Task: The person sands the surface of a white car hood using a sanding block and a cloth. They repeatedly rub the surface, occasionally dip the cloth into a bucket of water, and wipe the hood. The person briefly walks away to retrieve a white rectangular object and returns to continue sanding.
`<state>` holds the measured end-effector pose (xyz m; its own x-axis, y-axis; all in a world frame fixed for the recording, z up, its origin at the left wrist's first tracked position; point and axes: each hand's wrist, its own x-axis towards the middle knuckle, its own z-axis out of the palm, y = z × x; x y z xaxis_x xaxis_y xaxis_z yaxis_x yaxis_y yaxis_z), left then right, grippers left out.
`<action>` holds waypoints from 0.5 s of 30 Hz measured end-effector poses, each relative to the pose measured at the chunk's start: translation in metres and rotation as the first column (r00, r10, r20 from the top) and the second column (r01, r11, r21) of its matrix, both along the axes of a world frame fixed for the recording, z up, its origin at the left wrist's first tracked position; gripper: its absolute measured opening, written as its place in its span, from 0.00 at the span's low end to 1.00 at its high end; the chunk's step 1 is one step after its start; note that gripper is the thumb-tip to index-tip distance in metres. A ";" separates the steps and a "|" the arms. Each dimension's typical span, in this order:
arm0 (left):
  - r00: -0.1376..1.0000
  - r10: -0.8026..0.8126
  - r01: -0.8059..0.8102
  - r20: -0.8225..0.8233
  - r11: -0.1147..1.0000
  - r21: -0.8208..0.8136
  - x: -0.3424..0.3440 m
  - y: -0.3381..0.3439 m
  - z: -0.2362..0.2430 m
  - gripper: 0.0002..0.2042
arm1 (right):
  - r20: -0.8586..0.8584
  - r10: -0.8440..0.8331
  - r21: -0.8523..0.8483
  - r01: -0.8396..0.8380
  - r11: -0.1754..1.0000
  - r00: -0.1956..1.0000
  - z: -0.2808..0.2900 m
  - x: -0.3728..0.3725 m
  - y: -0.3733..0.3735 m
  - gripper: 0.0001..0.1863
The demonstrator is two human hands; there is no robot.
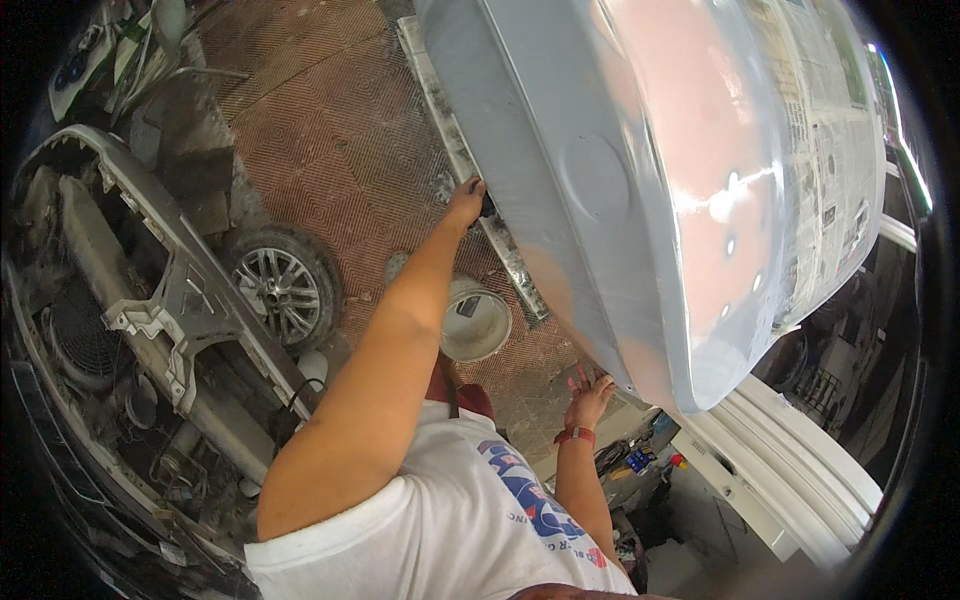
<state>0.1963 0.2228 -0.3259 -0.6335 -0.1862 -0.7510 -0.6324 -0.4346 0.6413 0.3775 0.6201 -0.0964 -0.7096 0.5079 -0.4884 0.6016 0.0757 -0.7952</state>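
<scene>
left hand (466,200) pinching a small dark block against the grey car panel (620,170), right hand (588,395) spread flat underneath; panel looks stiff, heavy, slick, so hold by the edges.

1. This is a car body repair shop.
2. A primed grey car body panel (640,170) has newspaper masking (825,130) taped beside it.
3. A stripped car front (130,330) shows its radiator.
4. A loose alloy wheel (280,290) lies on the brick-patterned floor (330,130).
</scene>
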 end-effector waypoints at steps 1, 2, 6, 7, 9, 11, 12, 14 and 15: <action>1.000 -0.013 0.013 0.003 1.000 -0.018 0.001 0.000 0.000 0.26 | 0.006 -0.013 -0.008 0.013 1.000 1.000 0.000 0.002 -0.002 0.42; 1.000 -0.026 0.026 0.007 0.999 -0.036 0.004 0.001 0.001 0.26 | 0.011 -0.026 -0.016 0.026 1.000 1.000 -0.001 0.004 -0.004 0.42; 0.990 0.112 -0.119 -0.081 0.990 -0.076 0.035 0.009 -0.014 0.26 | -0.013 -0.027 -0.006 0.027 1.000 1.000 0.001 -0.006 -0.019 0.41; 0.978 0.206 -0.207 -0.043 0.978 -0.028 0.045 0.014 -0.026 0.26 | -0.028 0.006 0.002 -0.006 1.000 1.000 0.002 -0.014 -0.020 0.41; 0.964 0.265 -0.267 0.037 0.960 0.083 0.070 0.019 -0.009 0.26 | -0.029 -0.013 0.007 0.013 1.000 0.999 0.000 -0.005 -0.021 0.41; 0.954 0.285 -0.297 0.094 0.943 0.152 0.102 0.019 0.021 0.24 | -0.011 -0.038 -0.005 0.038 0.999 0.999 0.001 0.004 -0.023 0.42; 0.941 0.318 -0.333 0.114 0.929 0.161 0.117 0.022 0.024 0.23 | -0.022 -0.038 -0.022 0.038 0.999 0.999 -0.001 0.003 -0.022 0.42; 0.926 0.351 -0.376 0.140 0.892 0.250 0.147 0.031 0.035 0.21 | -0.036 -0.050 -0.060 0.048 0.997 0.998 -0.011 0.007 -0.012 0.43; 0.919 0.362 -0.393 0.157 0.873 0.290 0.161 0.032 0.041 0.21 | -0.053 -0.066 -0.105 0.060 0.993 0.996 -0.017 0.006 -0.008 0.43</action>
<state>0.3570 0.2548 -0.2849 -0.4847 -0.1448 -0.8626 -0.4311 -0.8185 0.3797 0.3832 0.6122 -0.1133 -0.7054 0.5013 -0.5011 0.5571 -0.0450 -0.8293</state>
